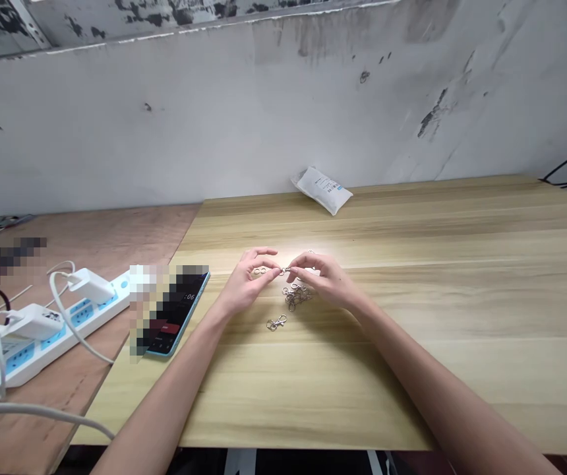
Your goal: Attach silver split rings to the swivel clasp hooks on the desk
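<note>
My left hand [246,282] and my right hand [327,280] meet fingertip to fingertip just above the table. Between them is a small silver swivel clasp [286,269] with a metal ring at its left end. My right thumb and forefinger pinch the clasp, while my left thumb and forefinger close on the ring; fine detail there is too small to make out. Loose rings [260,271] lie beneath my left fingers. A pile of clasps and rings [297,295] sits below my right hand, which partly hides more metal pieces behind it. Nearer me lies one clasp with a ring [276,322].
A phone [177,316] lies left of my left forearm. Further left, a white power strip [78,316] with chargers and cables rests on a reddish-brown board [90,389]. Near the wall is a white plastic packet [322,189] on the wooden table [461,290].
</note>
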`<move>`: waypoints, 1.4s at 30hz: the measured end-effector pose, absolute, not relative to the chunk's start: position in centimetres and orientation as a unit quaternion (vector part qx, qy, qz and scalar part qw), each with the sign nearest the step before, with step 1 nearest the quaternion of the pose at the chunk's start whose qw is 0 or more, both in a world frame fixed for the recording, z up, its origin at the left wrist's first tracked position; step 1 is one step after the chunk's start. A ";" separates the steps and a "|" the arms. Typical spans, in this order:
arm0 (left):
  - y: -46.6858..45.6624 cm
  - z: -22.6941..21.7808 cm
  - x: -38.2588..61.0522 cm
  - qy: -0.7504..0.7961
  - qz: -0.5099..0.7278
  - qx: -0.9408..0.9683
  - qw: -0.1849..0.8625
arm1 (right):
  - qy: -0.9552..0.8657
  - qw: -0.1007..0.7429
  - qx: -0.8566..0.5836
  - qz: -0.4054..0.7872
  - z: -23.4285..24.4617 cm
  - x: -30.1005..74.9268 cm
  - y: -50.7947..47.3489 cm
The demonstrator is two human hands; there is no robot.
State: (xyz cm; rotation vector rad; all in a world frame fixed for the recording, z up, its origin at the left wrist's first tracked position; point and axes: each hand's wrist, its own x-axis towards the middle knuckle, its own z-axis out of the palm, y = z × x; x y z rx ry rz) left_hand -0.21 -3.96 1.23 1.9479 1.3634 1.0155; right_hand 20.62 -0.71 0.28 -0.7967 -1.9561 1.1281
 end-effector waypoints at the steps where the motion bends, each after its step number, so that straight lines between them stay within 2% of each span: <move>1: -4.0 1.2 -0.2 0.508 0.380 0.722 0.276 | -0.760 0.362 -0.308 0.443 0.3 20.6 -0.7; 13: -3.7 0.8 -0.4 0.521 0.398 0.698 0.288 | -0.799 0.373 -0.297 0.365 -0.3 20.5 -0.5; 17: -3.7 0.8 -0.5 0.506 0.397 0.710 0.287 | -0.791 0.359 -0.326 0.373 -0.3 20.5 -0.6; 29: -3.9 0.6 -0.4 0.489 0.369 0.776 0.150 | -0.773 0.392 -0.322 0.381 -0.3 20.2 -0.9; 36: -4.1 0.8 0.1 0.561 0.387 0.716 0.152 | -0.758 0.418 -0.307 0.396 -0.5 20.1 -0.8; 42: -4.0 0.5 0.4 0.548 0.408 0.703 0.198 | -0.762 0.430 -0.306 0.374 -0.4 19.9 -1.0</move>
